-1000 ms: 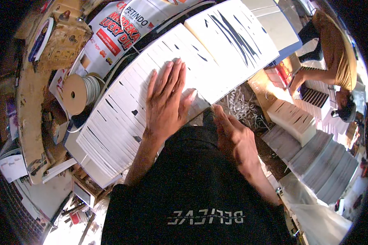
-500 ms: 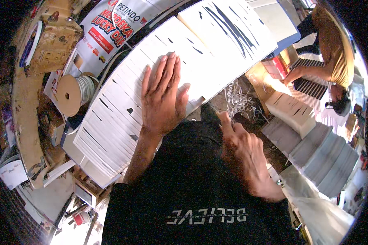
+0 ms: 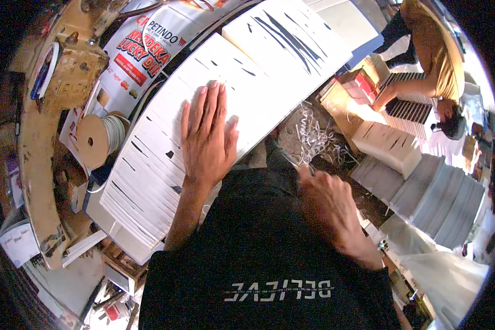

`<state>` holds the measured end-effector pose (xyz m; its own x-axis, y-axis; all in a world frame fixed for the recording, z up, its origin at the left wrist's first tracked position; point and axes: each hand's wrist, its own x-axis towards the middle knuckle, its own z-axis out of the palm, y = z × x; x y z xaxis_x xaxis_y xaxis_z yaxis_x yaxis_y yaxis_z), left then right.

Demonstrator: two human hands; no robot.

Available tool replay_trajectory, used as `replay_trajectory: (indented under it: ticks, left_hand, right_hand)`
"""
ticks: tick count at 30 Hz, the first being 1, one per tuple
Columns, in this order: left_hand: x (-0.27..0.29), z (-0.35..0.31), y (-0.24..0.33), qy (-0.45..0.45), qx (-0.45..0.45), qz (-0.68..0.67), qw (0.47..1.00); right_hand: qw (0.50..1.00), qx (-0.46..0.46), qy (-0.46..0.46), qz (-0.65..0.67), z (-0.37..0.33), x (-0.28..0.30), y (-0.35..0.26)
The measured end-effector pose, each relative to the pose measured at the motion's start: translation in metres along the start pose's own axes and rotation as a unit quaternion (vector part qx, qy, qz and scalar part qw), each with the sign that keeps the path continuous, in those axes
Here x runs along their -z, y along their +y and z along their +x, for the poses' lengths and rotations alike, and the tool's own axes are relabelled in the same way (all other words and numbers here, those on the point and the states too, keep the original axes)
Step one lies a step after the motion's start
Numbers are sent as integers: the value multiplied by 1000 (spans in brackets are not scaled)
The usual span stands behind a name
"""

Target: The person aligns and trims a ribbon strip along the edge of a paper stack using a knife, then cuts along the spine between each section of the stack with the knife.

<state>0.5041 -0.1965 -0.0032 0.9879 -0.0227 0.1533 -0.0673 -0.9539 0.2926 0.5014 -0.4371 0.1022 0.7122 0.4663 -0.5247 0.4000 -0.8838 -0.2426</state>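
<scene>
Long rows of white paper blocks (image 3: 247, 104), with black marks on their upper faces, stretch diagonally in front of me. My left hand (image 3: 206, 137) lies flat on them near the middle, fingers extended and thumb slightly apart, holding nothing. At the right, off the near edge of the blocks, my right hand (image 3: 330, 203) is closed around a thin blade-like tool (image 3: 290, 158). The tool's tip points up and left toward the blocks; its grip is hidden inside the fist, and its exact kind is unclear.
Curled white strips (image 3: 311, 132) lie in a heap beyond my right hand. A cord spool (image 3: 92, 142) stands left of the blocks. Grey paper stacks (image 3: 432, 192) and a pale block (image 3: 388, 146) sit at right, near another person's arm (image 3: 410, 88) reaching to dark-striped stacks.
The view has shifted slightly, moving the blocks left in the picture. My left hand stays flat on them. My right hand with its tool is now farther from the blocks' near edge.
</scene>
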Motion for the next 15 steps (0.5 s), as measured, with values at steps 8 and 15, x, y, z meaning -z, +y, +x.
replay_trajectory:
  ticks: [8, 15]
  left_hand:
    - [5, -11, -1, -8, 9, 2, 1000]
    - [5, -12, -1, -5, 3, -11, 1000]
  right_hand:
    - [949, 4, 176, 263, -6, -6, 3]
    - [942, 87, 155, 284, 33, -43, 2]
